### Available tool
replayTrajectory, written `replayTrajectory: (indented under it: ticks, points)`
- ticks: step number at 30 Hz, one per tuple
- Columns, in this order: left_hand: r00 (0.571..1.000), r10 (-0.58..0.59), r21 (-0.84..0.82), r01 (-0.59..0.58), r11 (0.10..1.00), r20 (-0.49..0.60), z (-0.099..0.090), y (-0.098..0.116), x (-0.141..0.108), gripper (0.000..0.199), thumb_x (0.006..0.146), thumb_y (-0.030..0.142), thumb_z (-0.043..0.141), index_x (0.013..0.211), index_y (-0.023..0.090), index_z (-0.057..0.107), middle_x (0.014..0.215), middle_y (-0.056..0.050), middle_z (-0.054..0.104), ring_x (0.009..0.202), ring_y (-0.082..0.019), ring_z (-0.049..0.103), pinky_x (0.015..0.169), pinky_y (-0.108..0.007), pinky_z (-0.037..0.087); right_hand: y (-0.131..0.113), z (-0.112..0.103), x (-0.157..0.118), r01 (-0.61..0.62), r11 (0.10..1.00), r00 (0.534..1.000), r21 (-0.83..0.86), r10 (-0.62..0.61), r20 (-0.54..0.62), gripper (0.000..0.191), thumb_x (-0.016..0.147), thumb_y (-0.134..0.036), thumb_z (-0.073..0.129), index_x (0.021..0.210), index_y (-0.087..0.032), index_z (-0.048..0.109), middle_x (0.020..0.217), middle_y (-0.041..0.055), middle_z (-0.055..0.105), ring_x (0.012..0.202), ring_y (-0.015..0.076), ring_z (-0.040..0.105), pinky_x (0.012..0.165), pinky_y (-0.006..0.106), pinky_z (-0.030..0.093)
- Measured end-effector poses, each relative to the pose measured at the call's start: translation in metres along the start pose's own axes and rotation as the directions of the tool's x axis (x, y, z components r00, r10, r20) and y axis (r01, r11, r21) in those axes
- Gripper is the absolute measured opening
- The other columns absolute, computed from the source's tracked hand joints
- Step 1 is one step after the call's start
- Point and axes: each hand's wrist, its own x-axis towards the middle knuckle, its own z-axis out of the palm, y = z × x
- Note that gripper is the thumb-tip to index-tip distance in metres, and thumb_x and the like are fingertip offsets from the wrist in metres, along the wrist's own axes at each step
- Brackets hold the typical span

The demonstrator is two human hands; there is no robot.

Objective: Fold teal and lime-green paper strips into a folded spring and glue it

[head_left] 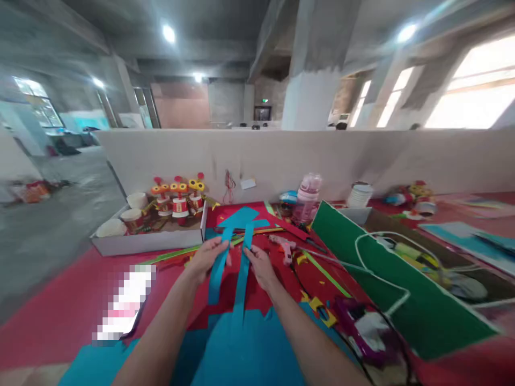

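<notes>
Two long blue paper strips hang side by side over the red table. My left hand (208, 258) pinches the left strip (216, 279) near its upper part. The right strip (241, 284) is pinched between the fingers of my right hand (259, 262). Beyond both hands lie more blue paper pieces (241, 216). A large blue sheet (245, 348) spreads beneath my forearms at the near edge. To the right of my right hand, a pink glue gun (285, 247) rests on the table.
A white box (151, 244) with cups and red-and-white figures stands back left. A phone (126, 303) lies left. At right are a green-sided box (362, 268), a purple item (362, 332) and cables. A pink bottle (308, 198) stands by the grey partition (261, 155).
</notes>
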Motion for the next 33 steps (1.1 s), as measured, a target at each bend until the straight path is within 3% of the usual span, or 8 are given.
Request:
replayTrajectory:
  ticks: [6, 10, 12, 15, 17, 20, 26, 33]
  points:
    - [0.939, 0.087, 0.058, -0.072, 0.996, -0.331, -0.006, 0.028, 0.059, 0.032, 0.077, 0.046, 0.057, 0.085, 0.015, 0.059, 0.061, -0.004, 0.063, 0.048, -0.014, 0.054, 0.047, -0.025, 0.041, -0.007, -0.004, -0.008, -0.205, 0.978, 0.976, 0.033, 0.202, 0.085, 0.031, 0.068, -0.044, 0.073, 0.07, -0.015, 0.063, 0.051, -0.0044, 0.053, 0.045, 0.0066, 0.043, 0.044, 0.018, 0.033]
    - [0.76, 0.462, 0.483, -0.224, 0.846, -0.457, -0.015, 0.009, 0.041, 0.031, 0.074, 0.038, 0.063, 0.097, 0.017, 0.063, 0.092, -0.01, 0.065, 0.081, -0.021, 0.059, 0.071, -0.031, 0.045, -0.014, -0.003, -0.016, -0.256, 0.962, 0.947, 0.094, 0.23, 0.223, 0.031, 0.071, -0.043, 0.071, 0.07, -0.014, 0.06, 0.053, -0.0029, 0.054, 0.045, 0.0075, 0.046, 0.046, 0.02, 0.037]
    - [0.817, 0.445, 0.435, -0.272, 0.858, -0.366, -0.012, -0.007, 0.022, 0.032, 0.078, 0.041, 0.058, 0.1, 0.019, 0.064, 0.101, -0.01, 0.063, 0.085, -0.02, 0.059, 0.074, -0.031, 0.045, -0.016, 0.002, -0.022, -0.318, 0.943, 0.895, 0.103, 0.262, 0.361, 0.033, 0.073, -0.045, 0.068, 0.071, -0.014, 0.057, 0.055, -0.0019, 0.054, 0.046, 0.0089, 0.049, 0.048, 0.022, 0.039]
    - [0.986, 0.131, 0.009, -0.13, 0.991, -0.1, -0.002, -0.027, -0.001, 0.039, 0.08, 0.045, 0.054, 0.107, 0.018, 0.062, 0.092, -0.009, 0.065, 0.077, -0.019, 0.061, 0.067, -0.03, 0.047, -0.015, 0.01, -0.032, -0.43, 0.898, 0.753, 0.092, 0.3, 0.586, 0.035, 0.078, -0.049, 0.061, 0.071, -0.016, 0.05, 0.057, -0.0016, 0.055, 0.046, 0.0104, 0.051, 0.048, 0.023, 0.04]
    - [0.977, 0.058, -0.187, -0.02, 0.982, 0.204, 0.004, -0.036, -0.009, 0.044, 0.076, 0.038, 0.061, 0.116, 0.019, 0.058, 0.09, -0.009, 0.066, 0.077, -0.018, 0.063, 0.071, -0.03, 0.048, -0.013, 0.014, -0.038, -0.499, 0.864, 0.668, 0.065, 0.336, 0.664, 0.034, 0.082, -0.05, 0.055, 0.072, -0.018, 0.046, 0.058, -0.0019, 0.055, 0.045, 0.0106, 0.051, 0.046, 0.023, 0.04]
    - [0.943, 0.125, -0.334, -0.016, 0.943, 0.308, 0.007, -0.041, -0.011, 0.046, 0.072, 0.029, 0.067, 0.116, 0.02, 0.058, 0.089, -0.007, 0.066, 0.075, -0.017, 0.064, 0.072, -0.029, 0.048, -0.012, 0.016, -0.042, -0.561, 0.828, 0.602, 0.008, 0.401, 0.69, 0.034, 0.085, -0.05, 0.05, 0.073, -0.019, 0.043, 0.057, -0.0015, 0.057, 0.043, 0.0108, 0.051, 0.042, 0.021, 0.039]
    - [0.991, 0.124, -0.27, -0.108, 0.957, 0.041, 0.004, -0.038, -0.009, 0.019, 0.071, 0.03, 0.07, 0.078, 0.013, 0.066, 0.066, -0.003, 0.062, 0.057, -0.01, 0.057, 0.058, -0.022, 0.046, -0.014, 0.017, -0.038, -0.612, 0.785, 0.618, -0.092, 0.548, 0.565, 0.041, 0.087, -0.056, 0.041, 0.078, -0.016, 0.049, 0.064, 0.004, 0.063, 0.054, 0.0149, 0.061, 0.055, 0.026, 0.049]
    - [0.992, 0.124, -0.038, -0.123, 0.992, 0.021, 0.017, -0.043, -0.008, 0.028, 0.066, 0.038, 0.071, 0.062, 0.015, 0.056, 0.044, 0.006, 0.044, 0.033, -0.009, 0.042, 0.036, -0.024, 0.035, -0.008, 0.023, -0.028, -0.506, 0.862, 0.812, 0.046, 0.457, 0.362, 0.048, 0.087, -0.058, 0.038, 0.092, -0.015, 0.058, 0.072, 0.0056, 0.066, 0.06, 0.0146, 0.062, 0.061, 0.029, 0.05]
